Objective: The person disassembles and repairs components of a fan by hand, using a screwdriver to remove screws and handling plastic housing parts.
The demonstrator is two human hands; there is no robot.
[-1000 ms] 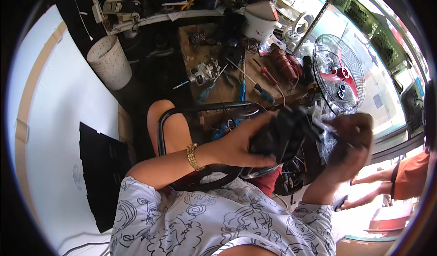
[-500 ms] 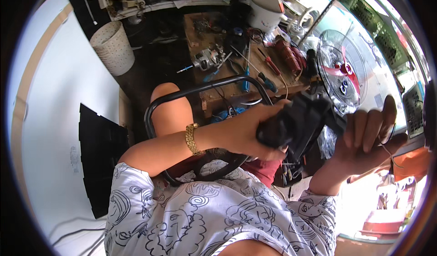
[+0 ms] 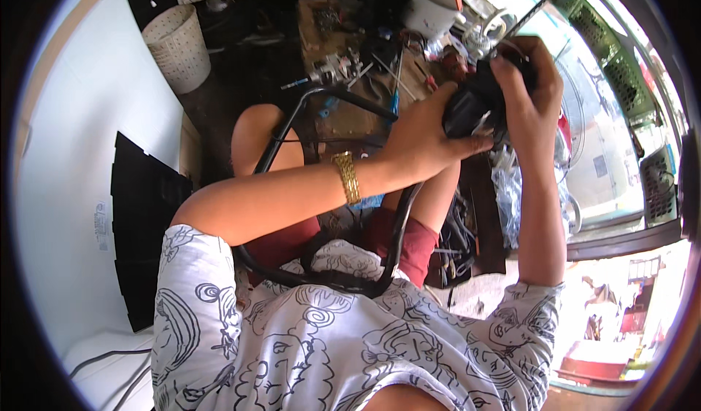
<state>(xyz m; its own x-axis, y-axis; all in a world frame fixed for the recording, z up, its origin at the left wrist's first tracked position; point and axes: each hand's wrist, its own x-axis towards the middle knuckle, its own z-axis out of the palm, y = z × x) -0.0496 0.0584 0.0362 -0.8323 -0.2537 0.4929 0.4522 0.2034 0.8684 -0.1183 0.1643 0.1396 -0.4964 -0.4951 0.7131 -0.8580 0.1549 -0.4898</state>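
A black housing (image 3: 473, 110), which looks like a fan's motor part, is held up at the right above my lap. My left hand (image 3: 431, 135) is wrapped round its near left side, a gold-coloured band on the wrist. From the far right, my right hand (image 3: 533, 86) closes on the top of the same part, fingers curled over it. The detail under those fingers is hidden. A black tubular frame (image 3: 399, 243) rests across my lap, below my left forearm; whether it joins the housing cannot be seen.
A low wooden workbench (image 3: 343, 123) ahead carries screwdrivers, pliers and metal parts. A white pot (image 3: 432, 13) stands at its far right. Clear plastic bags (image 3: 511, 192) and a fan grille (image 3: 573, 119) lie to the right. At far left is a white perforated basket (image 3: 177, 50).
My left hand has moved the housing farther away and slightly right. My right hand, formerly beside it with fingers raised, now grips its top. The tubular frame has tilted.
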